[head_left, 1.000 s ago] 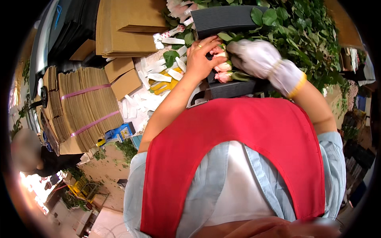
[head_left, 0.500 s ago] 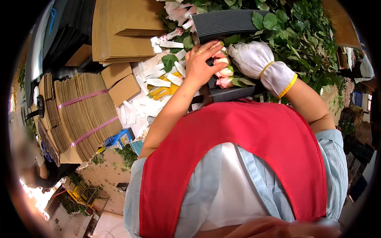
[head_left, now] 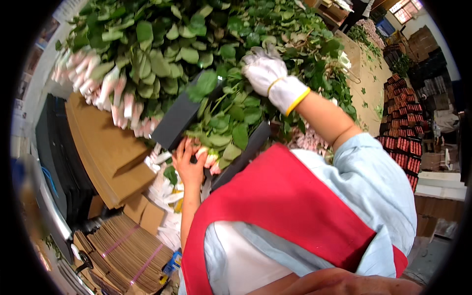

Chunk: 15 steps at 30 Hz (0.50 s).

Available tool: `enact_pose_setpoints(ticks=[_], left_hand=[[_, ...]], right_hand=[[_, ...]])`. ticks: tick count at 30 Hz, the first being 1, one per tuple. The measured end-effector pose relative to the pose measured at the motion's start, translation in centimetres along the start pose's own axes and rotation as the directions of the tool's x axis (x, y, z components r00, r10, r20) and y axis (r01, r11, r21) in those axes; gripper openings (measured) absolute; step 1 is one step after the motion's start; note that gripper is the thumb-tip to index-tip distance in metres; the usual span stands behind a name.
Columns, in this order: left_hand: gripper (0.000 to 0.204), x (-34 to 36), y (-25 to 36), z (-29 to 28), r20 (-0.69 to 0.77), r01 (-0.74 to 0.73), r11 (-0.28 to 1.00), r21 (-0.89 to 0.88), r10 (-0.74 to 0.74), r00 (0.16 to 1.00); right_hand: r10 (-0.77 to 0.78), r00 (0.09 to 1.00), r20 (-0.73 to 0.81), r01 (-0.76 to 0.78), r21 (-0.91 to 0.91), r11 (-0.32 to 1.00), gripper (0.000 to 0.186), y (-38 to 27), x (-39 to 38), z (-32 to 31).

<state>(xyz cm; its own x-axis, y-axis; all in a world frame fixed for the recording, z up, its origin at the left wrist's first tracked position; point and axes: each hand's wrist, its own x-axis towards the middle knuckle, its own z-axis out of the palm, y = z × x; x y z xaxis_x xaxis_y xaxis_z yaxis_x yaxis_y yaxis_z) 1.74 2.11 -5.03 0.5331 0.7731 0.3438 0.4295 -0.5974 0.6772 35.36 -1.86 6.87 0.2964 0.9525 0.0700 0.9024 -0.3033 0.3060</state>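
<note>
My left hand (head_left: pixel 189 162), bare, lies against a row of pale pink and cream rose heads (head_left: pixel 211 160), fingers spread and touching the blooms. These roses lie between two dark grey walls of a long box or trough (head_left: pixel 182 118); their leafy stems (head_left: pixel 228 123) run away from me along it. My right hand (head_left: pixel 265 73), in a white glove with a yellow cuff edge, is farther up over the leaves and stems. Its fingertips are blurred among the foliage, so their grip is unclear.
A large heap of leafy stems (head_left: pixel 162 64) fills the far side, with white-sleeved pink rose heads (head_left: pixel 118 98) at its left. Cardboard sheets (head_left: pixel 98 142) and a strapped cardboard stack (head_left: pixel 128 250) stand left. Stacked red-and-black bundles (head_left: pixel 400 128) are at far right.
My view has turned to the right. My gloved right hand has moved from beside the rose heads farther up along the stems. My left hand stays at the rose heads.
</note>
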Motion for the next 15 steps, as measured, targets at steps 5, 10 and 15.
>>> enact_pose_setpoints(ticks=[5,10,15], left_hand=[[0.05,-0.6,-0.7,-0.4,0.001,0.073,0.997,-0.011,-0.073,0.997],[0.049,-0.5,-1.0,0.2,-0.012,0.069,0.998,-0.013,-0.069,0.998],[0.05,-0.5,-1.7,0.1,-0.069,0.002,0.999,0.053,0.002,0.998]], right_hand=[[0.087,0.996,0.034,-0.092,0.243,0.966,0.024,-1.2,1.1,1.4],[0.076,0.973,0.217,-0.123,0.213,0.969,0.024,-1.2,0.0,3.1],[-0.004,0.966,0.258,-0.088,0.344,0.935,0.031,-0.5,0.7,2.1]])
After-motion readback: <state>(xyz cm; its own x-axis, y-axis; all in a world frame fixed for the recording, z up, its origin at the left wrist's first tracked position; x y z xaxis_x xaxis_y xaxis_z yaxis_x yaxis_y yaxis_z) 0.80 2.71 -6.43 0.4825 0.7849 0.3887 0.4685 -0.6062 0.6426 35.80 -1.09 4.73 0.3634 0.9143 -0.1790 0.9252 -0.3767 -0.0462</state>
